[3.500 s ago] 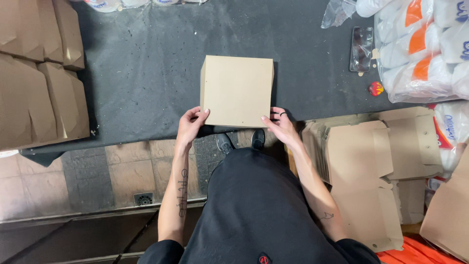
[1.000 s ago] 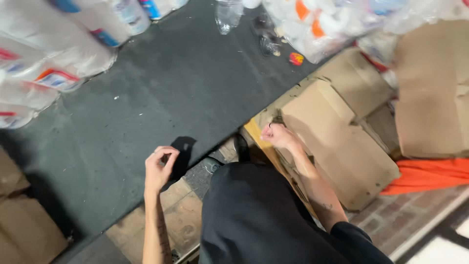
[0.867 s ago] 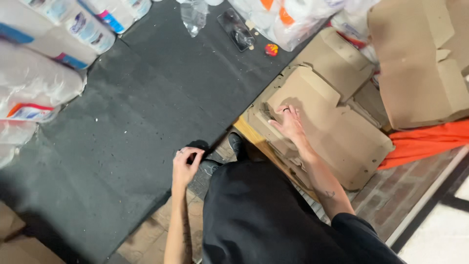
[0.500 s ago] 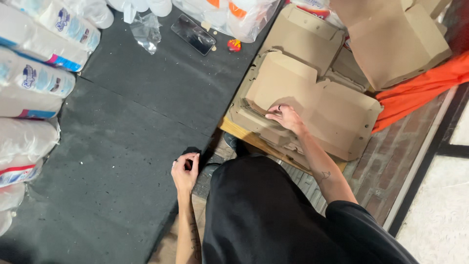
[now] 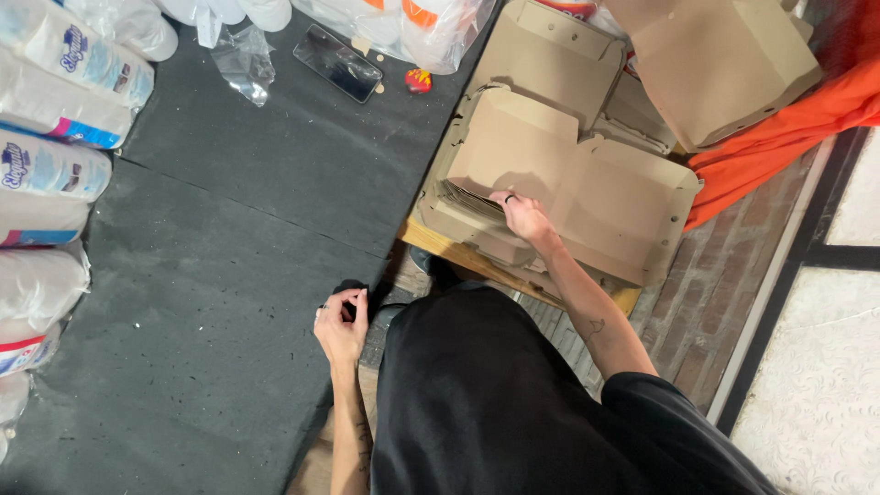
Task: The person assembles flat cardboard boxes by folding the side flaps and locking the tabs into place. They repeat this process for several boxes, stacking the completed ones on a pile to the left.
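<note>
**Inspector:** Position of the flat cardboard blanks?

**Assistant:** Stacked on a wooden board just right of the dark worktop, beside the person. The right hand rests on the stack's near edge, fingertips at the top sheets. Whether that grip has closed on a sheet, I cannot tell.

**Inspector:** Left hand?

**Assistant:** The left hand sits at the worktop edge, fingers curled, grasping nothing.

**Inspector:** Advice for the lift?

**Assistant:** In my judgement, separate one sheet only with the thumb, peel it from the corner, and keep the flaps flat so they do not snag the neighbouring blanks. The phone and the wrapped paper rolls lie well apart.
</note>
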